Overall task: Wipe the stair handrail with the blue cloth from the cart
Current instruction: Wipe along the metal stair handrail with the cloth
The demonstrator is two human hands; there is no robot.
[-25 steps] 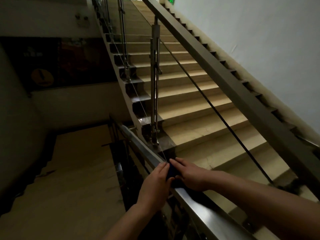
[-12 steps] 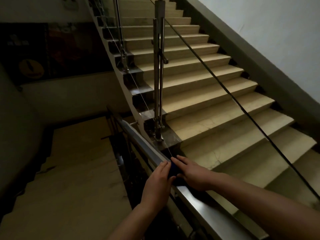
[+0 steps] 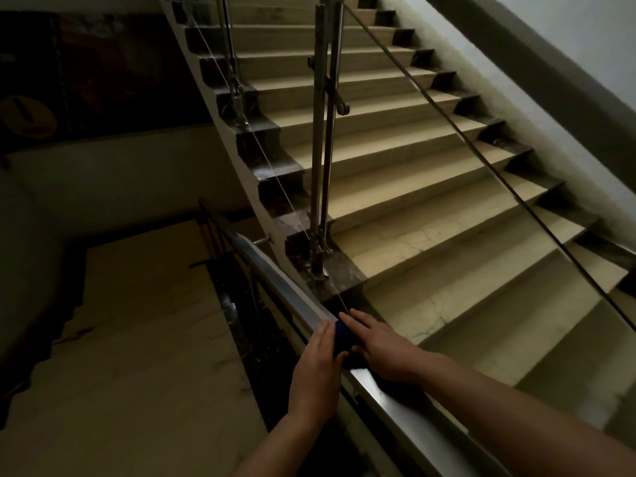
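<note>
Dim stairwell, beige stone steps, pale wall, lower landing

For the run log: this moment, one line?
wipe | blue cloth on handrail | left hand presses blue cloth | right hand presses blue cloth

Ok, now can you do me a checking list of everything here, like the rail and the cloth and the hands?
surface: metal handrail slanting down the stairwell, shiny below the hands.
job's things: blue cloth on the handrail between both hands; cart not in view.
clutter: nothing seen.
grippers: left hand lies flat against the cloth's left side; right hand lies flat on its right side, fingers straight.
cables: thin pale line slants down towards the hands; wire or glass edge, cannot tell.
surroundings: dim stairwell; beige stairs going up, metal post at the bottom step, landing below left.
</note>
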